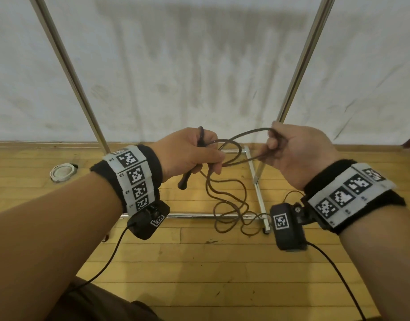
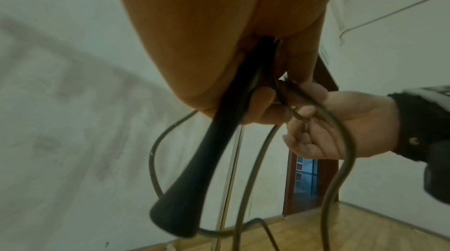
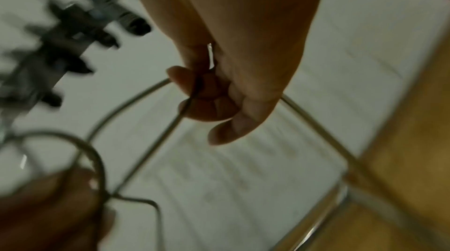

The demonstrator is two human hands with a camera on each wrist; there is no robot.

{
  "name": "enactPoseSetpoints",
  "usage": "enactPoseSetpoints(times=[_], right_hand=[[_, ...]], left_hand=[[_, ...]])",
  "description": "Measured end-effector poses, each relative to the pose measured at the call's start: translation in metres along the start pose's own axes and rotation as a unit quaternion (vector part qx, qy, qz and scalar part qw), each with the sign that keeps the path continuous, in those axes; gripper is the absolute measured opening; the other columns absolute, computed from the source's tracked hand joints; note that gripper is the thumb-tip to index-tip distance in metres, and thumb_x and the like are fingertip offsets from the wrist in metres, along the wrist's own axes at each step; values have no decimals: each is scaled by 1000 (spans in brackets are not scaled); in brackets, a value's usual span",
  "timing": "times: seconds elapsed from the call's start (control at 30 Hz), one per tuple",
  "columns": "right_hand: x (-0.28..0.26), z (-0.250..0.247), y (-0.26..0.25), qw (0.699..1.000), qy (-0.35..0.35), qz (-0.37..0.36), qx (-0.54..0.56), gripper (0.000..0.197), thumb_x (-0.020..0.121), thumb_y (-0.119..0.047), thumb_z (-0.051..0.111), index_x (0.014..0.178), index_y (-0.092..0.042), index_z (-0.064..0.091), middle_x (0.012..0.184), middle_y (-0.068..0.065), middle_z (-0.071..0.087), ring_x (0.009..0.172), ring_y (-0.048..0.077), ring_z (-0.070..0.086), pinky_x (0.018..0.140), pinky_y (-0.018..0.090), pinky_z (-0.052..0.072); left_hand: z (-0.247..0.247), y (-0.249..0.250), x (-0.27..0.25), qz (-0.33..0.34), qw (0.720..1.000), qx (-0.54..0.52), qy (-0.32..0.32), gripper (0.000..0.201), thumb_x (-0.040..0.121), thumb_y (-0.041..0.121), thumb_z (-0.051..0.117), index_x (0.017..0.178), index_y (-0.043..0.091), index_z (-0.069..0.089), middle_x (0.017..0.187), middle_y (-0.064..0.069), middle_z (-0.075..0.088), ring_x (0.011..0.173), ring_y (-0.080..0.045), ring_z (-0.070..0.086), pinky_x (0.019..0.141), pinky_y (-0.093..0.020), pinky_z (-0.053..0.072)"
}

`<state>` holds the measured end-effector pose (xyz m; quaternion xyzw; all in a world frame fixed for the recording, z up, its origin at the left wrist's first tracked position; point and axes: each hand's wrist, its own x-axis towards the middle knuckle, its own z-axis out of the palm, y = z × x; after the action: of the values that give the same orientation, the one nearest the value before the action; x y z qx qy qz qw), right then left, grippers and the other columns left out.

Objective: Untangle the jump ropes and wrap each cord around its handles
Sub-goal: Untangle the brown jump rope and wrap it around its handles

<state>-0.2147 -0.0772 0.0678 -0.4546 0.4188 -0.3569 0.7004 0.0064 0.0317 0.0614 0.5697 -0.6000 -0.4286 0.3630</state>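
My left hand (image 1: 194, 151) grips a black jump-rope handle (image 1: 186, 179), whose flared end (image 2: 177, 211) points down, along with strands of the dark cord. The cord (image 1: 243, 135) arcs from there to my right hand (image 1: 289, 149), which pinches it between thumb and curled fingers (image 3: 204, 89). In the right wrist view the cord (image 3: 136, 95) runs off both sides of the grip. More cord (image 1: 229, 205) hangs down from the left hand and lies in loose loops on the wooden floor. No second handle shows clearly.
A chrome rack stands ahead, with two slanted poles (image 1: 67, 66), (image 1: 301, 66) and base bars (image 1: 257, 188) on the wooden floor (image 1: 199, 262). A white sheet (image 1: 199, 66) hangs behind it. A white round object (image 1: 62, 172) lies at the left. Camera cables trail from both wrists.
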Motion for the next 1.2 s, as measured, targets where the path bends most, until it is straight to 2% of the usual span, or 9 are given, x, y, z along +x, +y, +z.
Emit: enactPoseSetpoints(times=[0.17,0.23,0.37,0.43,0.57,0.63,0.77,0.93,1.2], right_hand=[[-8,4,1,883,-35,-194,-426,31,99,-17,49,107,-33,74,99,-7,77,101,10,69,96,40,56],[-12,8,-3,859,-82,-224,-454,32,98,-20,49,107,-38,74,97,-18,76,98,-6,65,88,24,51],[-15,18,-2,744,-185,-197,-611,20,100,-36,58,91,-30,75,78,-7,72,73,4,64,67,29,47],[-14,15,2,780,-152,-217,-567,21,100,-38,60,90,-27,76,72,-5,70,70,3,64,66,27,47],[-3,-2,1,976,-76,-147,-143,23,103,-24,60,93,-8,72,65,1,58,70,21,67,83,38,59],[4,-9,1,996,-13,-85,-14,22,102,-22,62,91,-5,71,64,2,55,65,21,64,86,45,58],[11,-11,16,961,45,-80,-262,18,99,-24,63,110,-13,72,87,2,72,87,29,72,94,51,59],[-4,12,6,766,-142,-252,-574,48,96,-18,60,140,-35,58,117,-30,61,106,-15,52,84,-4,34],[-22,18,-6,819,-141,-246,-499,23,104,-32,53,90,-29,71,72,1,70,78,30,67,80,48,56]], left_hand=[[4,-6,3,-25,994,99,-23,34,98,33,69,65,36,66,82,-8,77,58,-6,53,59,-22,44],[7,-7,6,-31,991,131,-24,33,100,36,68,66,37,66,84,-8,77,57,-5,53,62,-28,43],[9,-8,10,-35,991,125,-9,26,95,39,69,70,38,66,81,-4,78,57,-10,52,57,-26,44],[8,-9,9,-41,993,110,-15,23,92,41,69,70,37,68,81,-5,78,57,-11,52,54,-25,44],[0,-12,6,-46,996,80,-14,29,97,33,71,68,34,66,89,-3,80,60,-6,55,56,-23,44],[-2,-11,6,-31,999,32,5,36,98,26,71,64,35,61,95,-5,81,67,-7,61,57,-23,45],[1,-7,10,-7,997,70,31,43,98,24,68,58,38,62,85,-4,80,61,-2,61,56,-19,43],[8,-7,13,-24,991,128,19,33,96,31,68,64,40,66,79,0,79,53,-1,55,58,-25,40],[3,-3,10,-29,998,60,-1,29,77,60,73,63,35,67,81,-5,77,59,-8,54,54,-23,40]])
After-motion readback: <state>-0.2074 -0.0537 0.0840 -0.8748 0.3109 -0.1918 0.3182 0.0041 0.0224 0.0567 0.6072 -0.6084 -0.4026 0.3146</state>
